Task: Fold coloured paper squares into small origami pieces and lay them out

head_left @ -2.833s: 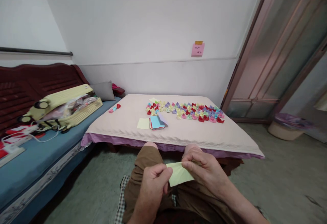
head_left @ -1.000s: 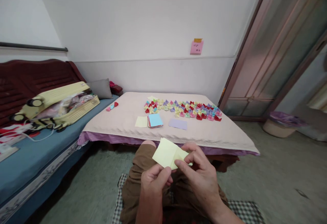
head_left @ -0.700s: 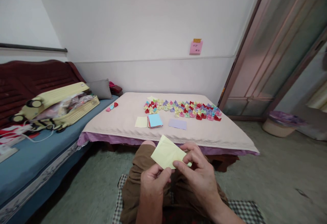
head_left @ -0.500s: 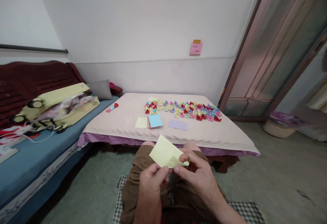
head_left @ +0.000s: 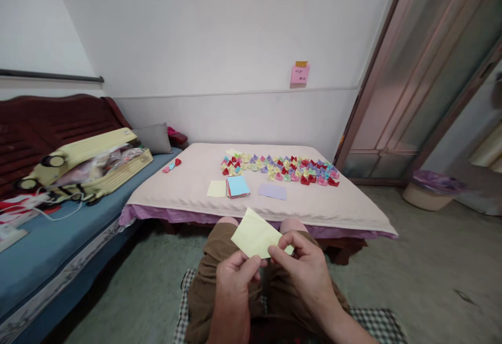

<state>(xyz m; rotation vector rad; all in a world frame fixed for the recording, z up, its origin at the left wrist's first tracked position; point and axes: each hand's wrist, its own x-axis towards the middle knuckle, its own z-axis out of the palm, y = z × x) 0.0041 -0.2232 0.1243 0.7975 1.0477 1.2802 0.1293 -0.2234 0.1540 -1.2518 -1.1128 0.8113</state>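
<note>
A folded pale yellow paper [head_left: 255,235] is pinched from both sides above my knees. My left hand [head_left: 236,277] grips its lower edge with thumb and fingers closed. My right hand [head_left: 301,268] pinches its right end. Ahead stands a low table [head_left: 188,187] under a pale cloth. On the cloth lie a stack of coloured paper squares [head_left: 238,186] with a blue sheet on top, a single yellow sheet [head_left: 217,188] to the stack's left and a lilac sheet [head_left: 272,191] to its right. Behind them sit rows of several small folded paper pieces [head_left: 282,168].
A blue-cushioned wooden sofa [head_left: 50,239] runs along the left with an open yellow suitcase [head_left: 88,163] on it. A few folded pieces [head_left: 172,164] lie at the table's left. A pink note [head_left: 299,74] hangs on the wall. A sliding door [head_left: 423,88] and a basin [head_left: 429,190] are on the right.
Earlier the yellow paper lay flatter and lower between my hands; now it is raised and tilted, folded over. A lilac sheet has appeared on the table right of the stack.
</note>
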